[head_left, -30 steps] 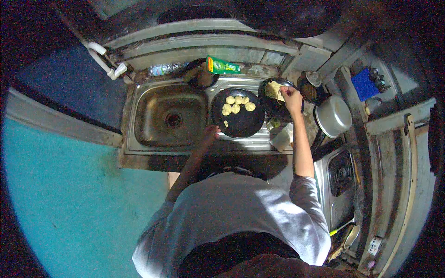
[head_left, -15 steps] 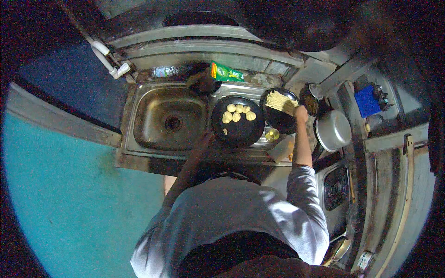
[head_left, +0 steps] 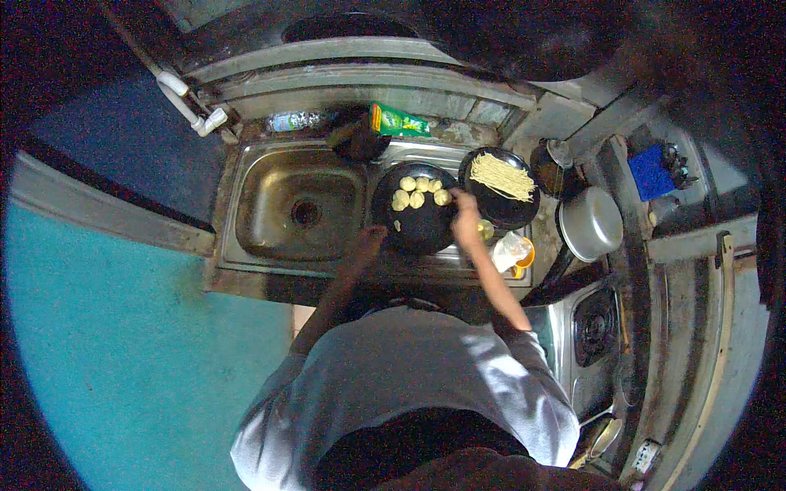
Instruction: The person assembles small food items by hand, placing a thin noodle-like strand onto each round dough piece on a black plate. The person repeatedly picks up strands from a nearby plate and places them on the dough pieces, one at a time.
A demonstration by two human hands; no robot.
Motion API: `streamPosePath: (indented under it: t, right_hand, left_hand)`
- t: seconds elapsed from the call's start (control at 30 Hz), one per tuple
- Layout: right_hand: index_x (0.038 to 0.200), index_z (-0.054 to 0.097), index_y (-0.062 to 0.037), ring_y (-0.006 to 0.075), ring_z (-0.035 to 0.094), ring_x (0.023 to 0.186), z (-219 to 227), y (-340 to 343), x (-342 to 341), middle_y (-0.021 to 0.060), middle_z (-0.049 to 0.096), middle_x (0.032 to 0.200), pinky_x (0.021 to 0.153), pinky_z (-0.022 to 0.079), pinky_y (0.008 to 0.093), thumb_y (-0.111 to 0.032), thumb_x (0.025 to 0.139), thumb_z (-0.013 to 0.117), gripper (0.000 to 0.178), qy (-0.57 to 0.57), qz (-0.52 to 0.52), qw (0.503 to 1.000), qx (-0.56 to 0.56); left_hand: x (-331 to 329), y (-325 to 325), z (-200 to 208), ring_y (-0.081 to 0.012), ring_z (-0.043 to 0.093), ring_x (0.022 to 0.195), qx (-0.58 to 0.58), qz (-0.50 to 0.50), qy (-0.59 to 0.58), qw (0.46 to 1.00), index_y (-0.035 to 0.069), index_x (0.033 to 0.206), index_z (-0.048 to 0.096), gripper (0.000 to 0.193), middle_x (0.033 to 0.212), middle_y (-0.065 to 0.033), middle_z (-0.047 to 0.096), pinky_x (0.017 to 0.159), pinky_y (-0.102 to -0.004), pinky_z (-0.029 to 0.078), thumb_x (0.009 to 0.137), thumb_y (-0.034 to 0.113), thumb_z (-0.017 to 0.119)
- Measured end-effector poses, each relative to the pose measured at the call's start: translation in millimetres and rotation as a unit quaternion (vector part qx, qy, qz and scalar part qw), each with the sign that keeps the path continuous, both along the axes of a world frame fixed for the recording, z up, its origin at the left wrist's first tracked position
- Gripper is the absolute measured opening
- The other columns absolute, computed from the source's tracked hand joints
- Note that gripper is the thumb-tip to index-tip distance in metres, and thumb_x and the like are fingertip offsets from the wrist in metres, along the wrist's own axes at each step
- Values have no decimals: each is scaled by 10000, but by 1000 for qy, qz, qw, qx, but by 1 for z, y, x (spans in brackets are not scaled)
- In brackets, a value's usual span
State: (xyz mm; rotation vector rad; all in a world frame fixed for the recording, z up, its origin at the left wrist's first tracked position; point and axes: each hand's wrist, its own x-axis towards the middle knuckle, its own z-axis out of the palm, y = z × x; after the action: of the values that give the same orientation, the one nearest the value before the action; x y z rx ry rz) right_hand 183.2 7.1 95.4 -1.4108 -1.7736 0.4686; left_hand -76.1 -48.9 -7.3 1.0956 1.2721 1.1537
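Observation:
A round black plate (head_left: 422, 233) stands on the sink's ribbed drainboard, holding several pale dough balls (head_left: 417, 199) and one small scrap. My left hand (head_left: 370, 239), in shadow, is at its lower left rim; its fingers are too dark to make out. At the right rim is my right hand (head_left: 467, 219), smeared by motion, close to the rightmost ball. Just right of it, a second black plate (head_left: 512, 215) carries a pile of pale cut noodle strips (head_left: 501, 176). My right forearm partly hides a small yellowish thing (head_left: 485, 230) beside the plates.
The steel sink basin (head_left: 282, 245) lies left. Behind are a clear bottle (head_left: 295, 121), a dark pot-like thing (head_left: 358, 141) and a green packet (head_left: 399, 121). An orange cup (head_left: 525, 250) and white bag (head_left: 509, 249) stand near the front edge. Right are a metal pot (head_left: 594, 225) and stove (head_left: 594, 327).
My right hand has left the noodle strips and moved left to the rim of the dough-ball plate. The orange cup and white bag have come into fuller view. My left hand stays near its plate.

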Motion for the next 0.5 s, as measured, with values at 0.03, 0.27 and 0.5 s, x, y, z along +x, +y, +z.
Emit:
streamPosePath:
  t: [0.03, 0.27, 0.5]
  right_hand:
    - [1139, 480, -17, 348, 468, 1047, -16, -7, -14, 193, 496, 1115, 910, 376, 361, 169, 582, 400, 593, 17, 42, 998, 53]
    - [1224, 418, -92, 381, 441, 1082, -60, -46, -73, 207, 412, 1192, 897, 394, 402, 32, 719, 438, 520, -37, 48, 993, -104]
    - [1089, 533, -86, 383, 440, 1096, -53, -47, -74, 211, 393, 1244, 918, 390, 385, 46, 692, 445, 428, -55, 46, 994, -85]
  left_hand:
    - [3, 10, -16, -200, 542, 886, 64, -9, 146, 987, 65, 922, 586, 243, 947, -87, 564, 762, -318, 438, 764, 241, 642]
    - [40, 18, 96, -289, 452, 963, 137, -57, 557, 817, 78, 880, 591, 294, 1003, -89, 464, 830, -423, 373, 669, 253, 697]
    - [36, 44, -13, -274, 446, 968, 239, -46, 543, 804, 118, 860, 606, 261, 1003, -70, 480, 822, -436, 355, 661, 264, 688]
